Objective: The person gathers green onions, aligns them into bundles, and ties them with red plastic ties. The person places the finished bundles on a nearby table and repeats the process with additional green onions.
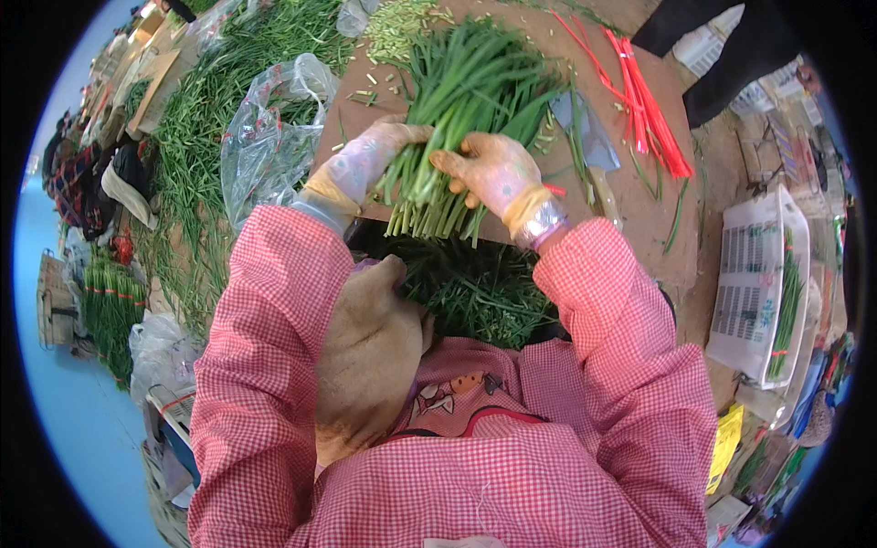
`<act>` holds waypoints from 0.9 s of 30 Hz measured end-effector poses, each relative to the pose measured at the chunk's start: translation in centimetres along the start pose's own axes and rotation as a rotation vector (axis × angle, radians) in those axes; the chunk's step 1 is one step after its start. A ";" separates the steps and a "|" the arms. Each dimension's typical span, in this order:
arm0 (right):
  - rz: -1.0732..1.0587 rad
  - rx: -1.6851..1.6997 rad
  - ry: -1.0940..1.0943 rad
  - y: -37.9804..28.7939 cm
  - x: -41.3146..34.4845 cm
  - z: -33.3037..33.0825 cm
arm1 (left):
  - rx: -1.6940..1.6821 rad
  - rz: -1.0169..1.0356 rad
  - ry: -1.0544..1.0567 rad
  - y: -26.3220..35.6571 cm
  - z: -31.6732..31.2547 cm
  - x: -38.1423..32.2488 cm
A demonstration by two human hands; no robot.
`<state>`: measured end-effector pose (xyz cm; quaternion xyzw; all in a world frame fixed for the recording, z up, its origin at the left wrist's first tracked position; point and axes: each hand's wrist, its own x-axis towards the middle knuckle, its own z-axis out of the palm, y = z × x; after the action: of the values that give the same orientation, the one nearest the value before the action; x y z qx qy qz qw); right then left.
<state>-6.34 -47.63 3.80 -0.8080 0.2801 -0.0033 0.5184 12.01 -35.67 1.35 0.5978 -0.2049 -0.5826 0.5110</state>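
Note:
A bunch of long green chive-like stalks lies over the near edge of a brown board, pale cut ends towards me. My left hand, in a stained, patterned glove, grips its left side. My right hand, gloved alike, closes around the stalks from the right, thumb on top. Right of the bunch rests a knife with a broad metal blade and a light handle, partly crossed by loose leaves. Red plastic tie strips lie farther right. Short pale stem cuttings are heaped at the far left.
A clear plastic bag and a large heap of loose greens lie to the left. Trimmings fill the space below the board. At right stands a white plastic crate with a tied bunch; another person's dark-clad legs are beyond the board.

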 end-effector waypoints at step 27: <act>-0.815 -1.096 0.067 2.8 0.6 3.9 | -0.075 -0.007 0.179 0.4 -1.9 -3.0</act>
<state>-5.94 -45.53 -0.57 -0.9941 -0.0693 -0.0811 -0.0174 13.19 -32.61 2.80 0.6289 -0.1345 -0.5357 0.5472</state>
